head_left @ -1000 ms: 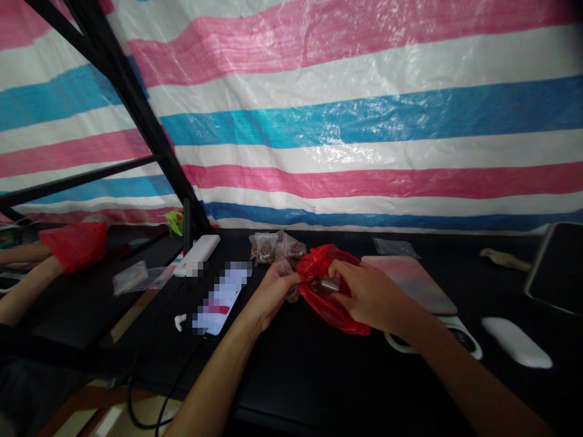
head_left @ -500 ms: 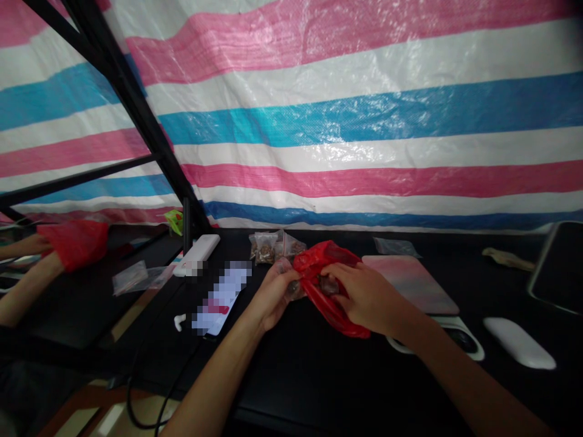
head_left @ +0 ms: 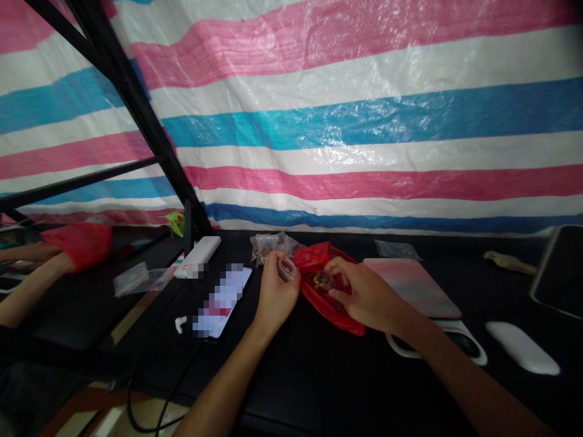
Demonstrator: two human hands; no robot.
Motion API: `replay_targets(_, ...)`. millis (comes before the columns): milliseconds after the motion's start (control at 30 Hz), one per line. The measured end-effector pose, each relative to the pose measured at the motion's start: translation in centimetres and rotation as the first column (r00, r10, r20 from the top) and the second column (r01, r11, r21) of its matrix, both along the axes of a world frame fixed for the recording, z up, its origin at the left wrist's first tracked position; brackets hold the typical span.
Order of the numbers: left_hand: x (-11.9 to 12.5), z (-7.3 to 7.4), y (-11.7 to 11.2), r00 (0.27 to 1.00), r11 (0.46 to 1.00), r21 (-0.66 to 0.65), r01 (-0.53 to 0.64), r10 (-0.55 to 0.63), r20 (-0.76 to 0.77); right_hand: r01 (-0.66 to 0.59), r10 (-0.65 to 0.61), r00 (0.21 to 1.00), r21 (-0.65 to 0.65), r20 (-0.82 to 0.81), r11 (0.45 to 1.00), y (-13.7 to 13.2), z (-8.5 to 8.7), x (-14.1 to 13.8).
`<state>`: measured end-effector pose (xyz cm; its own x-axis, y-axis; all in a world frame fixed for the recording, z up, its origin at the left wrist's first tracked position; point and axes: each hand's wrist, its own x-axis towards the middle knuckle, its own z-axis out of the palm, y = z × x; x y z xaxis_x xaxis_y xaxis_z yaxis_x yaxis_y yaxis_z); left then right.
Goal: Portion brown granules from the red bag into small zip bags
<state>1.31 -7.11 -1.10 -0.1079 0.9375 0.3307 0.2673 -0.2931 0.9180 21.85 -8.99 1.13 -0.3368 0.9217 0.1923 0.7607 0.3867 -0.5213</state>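
On a black desk (head_left: 291, 376), before a striped tarp (head_left: 364, 121), a person's two bare hands are working at a red bag (head_left: 339, 318). The bag is lying crumpled near the desk's middle with its mouth opening upward, just beside a pink pad (head_left: 412, 282). The right hand (head_left: 364, 294) is reaching into that mouth, its fingers pinching narrow on the film and on something brownish inside. The left hand (head_left: 276, 291) is touching the bag's left edge, its fingers curling closed around a small clear pouch (head_left: 286, 267). More packets (head_left: 266, 246) are lying just behind. A phone (head_left: 223, 297) is lying to the left, and a mouse (head_left: 521, 355) is sitting well apart on the right. The bag is looking thin, soft and very light, probably slippery and easy to tear, so the gathered rim is looking like the safest hold. The pouch is likely limp and light too, best pinched at its top edge.
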Motion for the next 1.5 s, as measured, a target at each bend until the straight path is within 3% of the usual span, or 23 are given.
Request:
replay_targets(100, 0.0, -0.1, -0.2, 0.981, 0.993, 0.116, 0.028, -0.005, -0.196, 0.0, 0.002, 0.984, 0.009, -0.18, 1.0, 0.3, 0.2, 0.2)
replay_targets(233, 0.3, -0.6, -0.5, 0.946, 0.982, 0.077, 0.174, -0.145, -0.291, -0.046, 0.046, 0.938, 0.007, -0.343, 0.999, 0.2, 0.6, -0.3)
replay_targets(433, 0.4, -1.1, -0.7, 0.923, 0.964, 0.038, 0.264, -0.241, -0.301, -0.14, 0.192, 0.955, 0.229, -0.226, 0.963, -0.6, 0.9, -1.2)
replay_targets(600, 0.6, -1.1, -0.7, 0.936, 0.96, 0.003, 0.282, -0.274, -0.22, -0.182, 0.24, 0.963, 0.364, -0.12, 0.913, -0.8, 0.3, -1.4)
replay_targets(1033, 1.0, -0.9, -0.8, 0.934, 0.947, 0.006, 0.323, -0.318, -0.162, -0.19, 0.222, 0.975, 0.402, -0.033, 0.896, -0.7, 0.3, -1.2)
replay_targets(1200, 0.7, -0.8, -0.7, 0.952, 0.963, -0.011, 0.27, -0.269, -0.146, -0.039, 0.095, 0.99, 0.458, -0.1, 0.888, -0.6, 1.6, -0.4)
replay_targets(1267, 0.6, -0.7, -0.6, 0.969, 0.977, -0.021, 0.211, -0.211, -0.131, -0.032, 0.073, 0.994, 0.442, -0.076, 0.897, -0.5, 2.5, 0.5)
replay_targets(1367, 0.4, -0.4, -0.6, 0.982, 0.991, -0.039, 0.124, -0.129, -0.14, -0.127, 0.114, 0.991, 0.271, 0.063, 0.954, -0.4, 3.3, 1.9)
replay_targets(1500, 0.5, -0.4, -0.7, 0.976, 0.988, -0.09, 0.128, -0.142, -0.165, -0.124, 0.099, 0.964, 0.087, 0.248, 0.989, -0.1, 2.7, 2.5)
